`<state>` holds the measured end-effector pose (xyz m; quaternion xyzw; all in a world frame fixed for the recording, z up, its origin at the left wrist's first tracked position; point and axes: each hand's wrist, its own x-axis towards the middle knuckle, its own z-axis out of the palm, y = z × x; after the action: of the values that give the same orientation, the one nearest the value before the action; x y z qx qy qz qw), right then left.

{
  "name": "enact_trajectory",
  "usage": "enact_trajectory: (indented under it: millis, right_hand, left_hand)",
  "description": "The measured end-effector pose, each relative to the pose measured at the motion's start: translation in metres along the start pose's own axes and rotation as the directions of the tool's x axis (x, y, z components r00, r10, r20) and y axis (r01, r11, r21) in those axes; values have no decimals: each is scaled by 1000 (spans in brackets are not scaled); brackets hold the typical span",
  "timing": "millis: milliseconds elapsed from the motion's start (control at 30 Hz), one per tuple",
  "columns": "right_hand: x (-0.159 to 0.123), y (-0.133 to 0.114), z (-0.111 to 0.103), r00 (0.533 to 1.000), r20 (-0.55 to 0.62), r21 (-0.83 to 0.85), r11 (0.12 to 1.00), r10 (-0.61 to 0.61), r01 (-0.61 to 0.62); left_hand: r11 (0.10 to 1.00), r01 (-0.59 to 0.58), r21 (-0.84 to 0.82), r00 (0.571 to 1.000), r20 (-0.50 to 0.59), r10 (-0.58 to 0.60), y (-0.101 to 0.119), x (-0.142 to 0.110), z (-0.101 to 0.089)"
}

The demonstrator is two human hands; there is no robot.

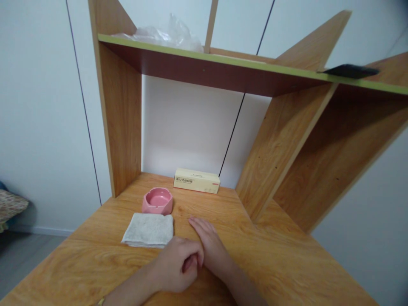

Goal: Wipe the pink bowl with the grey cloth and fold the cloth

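Observation:
My left hand (178, 264) is curled into a loose fist above the wooden desk, and its hollow shows nothing held. Against its knuckles lies my right hand (212, 246), fingers stretched forward and together over the desk top, holding nothing. A folded grey-white cloth (149, 229) lies flat just beyond my left hand. Touching or almost touching the cloth's far edge is a pink faceted ashtray (158, 201) with a round hollow. Farther back, a long cream cling-film box (196, 180) with printed lettering stands near the wall.
A shelf (204, 63) spans above the desk (287, 263). Crumpled clear plastic (168, 36) and a dark flat object (350, 71) rest on it. Upright panels stand at left (123, 123) and right (283, 148). Patterned fabric (12, 206) shows at far left.

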<state>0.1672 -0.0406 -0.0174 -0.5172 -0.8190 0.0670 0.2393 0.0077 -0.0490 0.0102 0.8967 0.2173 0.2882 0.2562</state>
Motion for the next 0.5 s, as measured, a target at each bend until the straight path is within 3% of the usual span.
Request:
enact_trajectory:
  millis: [133,300,500]
  right_hand:
    - [5,-18,1,997,8,-6,997,-79,79]
    - [16,-43,6,984,42,-24,985,-170,171]
    - [25,-57,17,969,15,-119,962,-246,246]
  left_hand:
    - [996,43,-73,971,-230,-58,-3,3,-15]
    - [987,84,-138,880,-454,-139,-14,8,-36]
    - [983,166,-80,790,-586,-181,-31,16,-67]
